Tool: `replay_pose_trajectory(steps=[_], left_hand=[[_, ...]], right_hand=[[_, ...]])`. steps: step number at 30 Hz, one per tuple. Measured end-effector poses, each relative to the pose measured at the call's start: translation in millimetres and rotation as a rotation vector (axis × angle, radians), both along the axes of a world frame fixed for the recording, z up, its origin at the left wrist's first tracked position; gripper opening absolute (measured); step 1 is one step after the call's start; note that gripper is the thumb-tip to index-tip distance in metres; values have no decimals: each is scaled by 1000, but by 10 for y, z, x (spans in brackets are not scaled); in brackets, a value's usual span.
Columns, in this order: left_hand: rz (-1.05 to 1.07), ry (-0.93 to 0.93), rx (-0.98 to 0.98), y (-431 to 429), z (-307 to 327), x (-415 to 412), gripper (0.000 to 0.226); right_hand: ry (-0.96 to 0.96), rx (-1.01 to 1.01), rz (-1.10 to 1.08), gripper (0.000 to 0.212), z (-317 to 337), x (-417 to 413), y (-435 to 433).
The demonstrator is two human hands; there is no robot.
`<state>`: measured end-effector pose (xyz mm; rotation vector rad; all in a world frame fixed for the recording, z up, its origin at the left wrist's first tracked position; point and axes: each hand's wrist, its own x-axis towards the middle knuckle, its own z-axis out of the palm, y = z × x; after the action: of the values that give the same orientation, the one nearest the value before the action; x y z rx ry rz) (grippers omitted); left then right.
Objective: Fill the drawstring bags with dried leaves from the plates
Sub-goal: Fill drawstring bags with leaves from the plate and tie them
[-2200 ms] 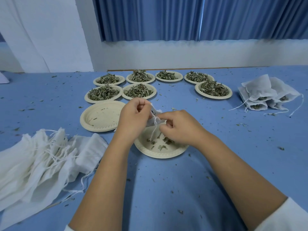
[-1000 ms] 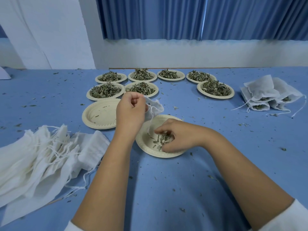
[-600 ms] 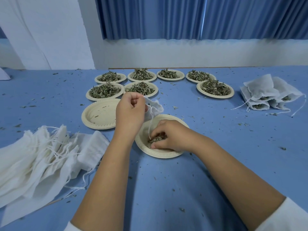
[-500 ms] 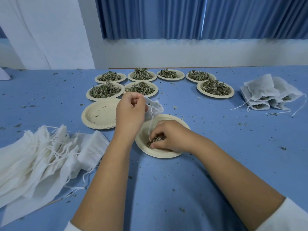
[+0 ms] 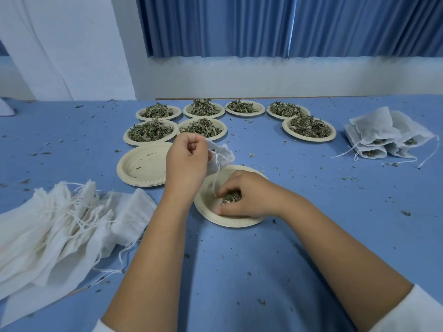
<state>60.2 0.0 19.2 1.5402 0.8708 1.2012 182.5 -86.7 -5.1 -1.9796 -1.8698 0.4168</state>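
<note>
My left hand point(image 5: 185, 164) grips a small white drawstring bag point(image 5: 221, 154) by its mouth, held above the near paper plate point(image 5: 208, 212); its string dangles into the plate. My right hand point(image 5: 244, 195) lies inside that plate, fingers curled round a small clump of dried leaves point(image 5: 230, 196). Several plates heaped with dried leaves point(image 5: 149, 131) stand in rows at the back. A pile of flat unfilled bags point(image 5: 60, 226) lies at the left, and a few filled bags point(image 5: 381, 137) lie at the right.
A stack of leafless paper plates point(image 5: 141, 164) sits just left of my left hand. Leaf crumbs are scattered over the blue table point(image 5: 335, 212). A white wall and blue curtains point(image 5: 287, 25) close off the far edge.
My right hand left the bag's mouth, dropped into the near plate and raked the loose leaves together into a clump under its fingers. My left hand kept holding the bag.
</note>
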Motion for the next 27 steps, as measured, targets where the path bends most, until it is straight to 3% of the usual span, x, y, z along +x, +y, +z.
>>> replay_pose_trajectory(steps=[9, 18, 27], left_hand=[[8, 3, -4, 11, -1, 13, 15], [18, 22, 4, 11, -1, 6, 16], [22, 26, 3, -1, -3, 11, 16]], right_hand=[[-17, 22, -83, 8, 17, 35, 16], [-95, -35, -158, 30, 40, 111, 4], [-32, -13, -141, 16, 20, 71, 0]])
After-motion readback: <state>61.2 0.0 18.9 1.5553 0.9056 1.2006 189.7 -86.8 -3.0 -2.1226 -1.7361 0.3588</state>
